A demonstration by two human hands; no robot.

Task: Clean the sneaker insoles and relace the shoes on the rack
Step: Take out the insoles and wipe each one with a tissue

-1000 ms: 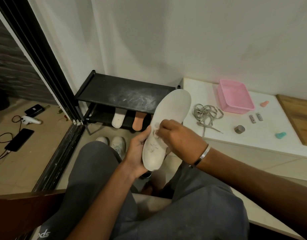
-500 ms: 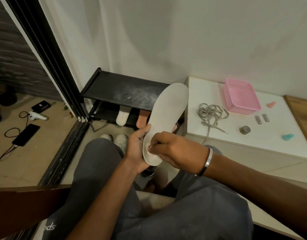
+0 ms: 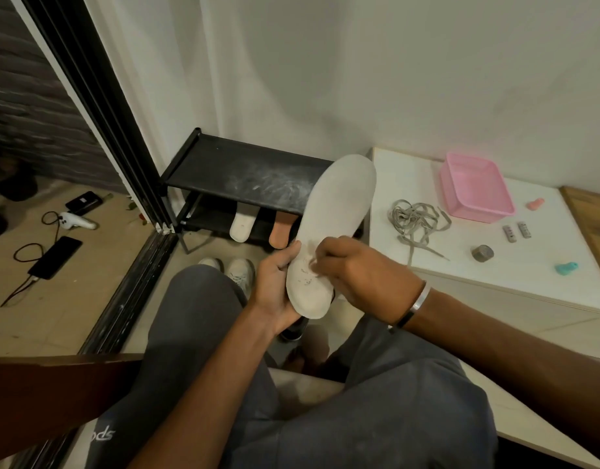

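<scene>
**Rubbing at the heel marks of a raised insole**

Sitting low, with grey-trousered knees [image 3: 197, 333] filling the near foreground; holding the insole [image 3: 329, 231] above the lap, between both hands; gripping its heel end with the left hand [image 3: 275, 286], palm cupped behind and below, thumb curled round the left edge, the other fingers hidden behind; working on its face with the right hand [image 3: 356, 275], fingers [image 3: 320, 262] curled and bunched together against the surface, just above the dark marks near the heel; impossible to tell whether a small cloth or wipe is pinched there, something pale showing at the fingertips only.

Running long axis from heel, near and low, up and away to the toe, far and slightly rightward; leaving most of the length beyond the right fingertips, up toward the toe; judging, then, any further rubbing as travelling along that axis, with the left hand bracing from behind.

Lying beyond, on the floor: sneakers [image 3: 239, 272] just past the left knee; standing farther off, the rack [image 3: 244, 174], dusty on top, with two more insoles [image 3: 242, 223] leaning on its lower shelf; resting to the right, on a white platform [image 3: 528, 272], tangled laces [image 3: 415, 220] and a pink tub [image 3: 474, 189].
</scene>
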